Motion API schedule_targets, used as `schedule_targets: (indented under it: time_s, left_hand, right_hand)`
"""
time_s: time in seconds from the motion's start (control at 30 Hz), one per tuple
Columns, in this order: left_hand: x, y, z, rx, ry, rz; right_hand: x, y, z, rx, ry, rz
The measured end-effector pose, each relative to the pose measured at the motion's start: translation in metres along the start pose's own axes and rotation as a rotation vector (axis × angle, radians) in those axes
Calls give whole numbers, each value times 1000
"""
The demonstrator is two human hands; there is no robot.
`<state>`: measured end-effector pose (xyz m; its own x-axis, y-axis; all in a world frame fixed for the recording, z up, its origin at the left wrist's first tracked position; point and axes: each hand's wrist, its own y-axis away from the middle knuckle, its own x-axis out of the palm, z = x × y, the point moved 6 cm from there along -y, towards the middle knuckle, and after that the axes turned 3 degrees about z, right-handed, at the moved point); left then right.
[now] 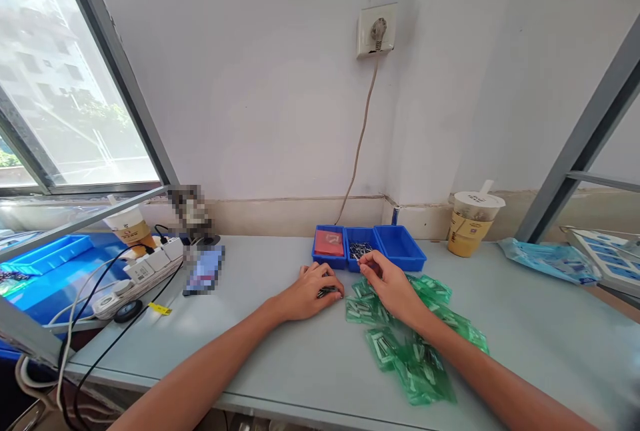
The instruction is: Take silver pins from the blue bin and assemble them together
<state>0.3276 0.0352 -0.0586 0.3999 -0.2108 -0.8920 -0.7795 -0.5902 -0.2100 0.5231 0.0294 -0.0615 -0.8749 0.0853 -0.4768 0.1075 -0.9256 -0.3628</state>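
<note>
My left hand point(315, 291) rests on the grey table with its fingers curled around small metal pieces point(327, 291), screw-like but too small to name surely. My right hand point(387, 281) is closed in a pinch at the front of the middle blue bin point(367, 264); a thin, light tip shows at the fingertips, its kind unclear. Many small dark metal parts point(361, 249) lie in that bin. Under and around my right wrist spreads a pile of green plastic bags point(425, 371) with small metal parts inside. Red packets point(329, 243) fill the left bin point(330, 262).
A third blue bin point(403, 257) adjoins on the right. Drink cups stand at the back right point(467, 224) and left point(131, 225). A phone point(204, 269), a power strip point(140, 277) and cables lie left. A blue plastic packet point(550, 263) lies right, near a metal frame post point(575, 131).
</note>
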Motion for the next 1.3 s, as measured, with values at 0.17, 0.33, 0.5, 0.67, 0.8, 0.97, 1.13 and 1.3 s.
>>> schedule_targets:
  time_s: [0.17, 0.33, 0.5, 0.67, 0.8, 0.97, 1.13, 1.3]
  left_hand:
    - [4, 0, 4, -6, -13, -11]
    - [4, 0, 4, -11, -23, -23]
    - [2, 3, 2, -8, -46, -38]
    - [-2, 6, 5, -3, -88, -40]
    - [-2, 9, 11, -31, -114, -18]
    - [-1, 9, 14, -53, -95, -23]
    - [-2, 8, 15, -64, -75, -27]
    - [-7, 9, 16, -30, -77, -33]
  right_hand:
    - [4, -2, -3, 31, -142, 33]
    - [9, -4, 2, 65, -281, 100]
    - [9, -4, 3, 95, -329, 97]
    - [8, -2, 0, 103, -260, 90]
    - [10, 1, 0, 105, -194, 111]
    - [11, 4, 1, 96, -153, 118]
    - [10, 3, -1, 76, -100, 101]
    - [8, 3, 5, 34, -6, 75]
